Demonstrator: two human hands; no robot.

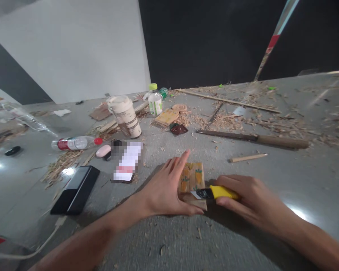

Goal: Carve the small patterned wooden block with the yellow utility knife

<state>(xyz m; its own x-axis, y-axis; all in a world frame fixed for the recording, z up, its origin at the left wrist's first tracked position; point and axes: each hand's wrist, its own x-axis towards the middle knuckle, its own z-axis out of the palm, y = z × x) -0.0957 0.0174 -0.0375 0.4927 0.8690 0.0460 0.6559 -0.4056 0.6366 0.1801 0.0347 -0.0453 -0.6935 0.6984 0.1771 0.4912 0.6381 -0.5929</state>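
Note:
A small wooden block painted with orange carrots lies on the grey floor in front of me. My left hand rests flat against the block's left side, fingers stretched out and holding it steady. My right hand is closed round a yellow utility knife. The knife's black tip touches the block's near edge.
Wood shavings are scattered across the floor. A long wooden-handled tool, a thin stick, a paper cup, plastic bottles, a black phone with a cable and a card lie around.

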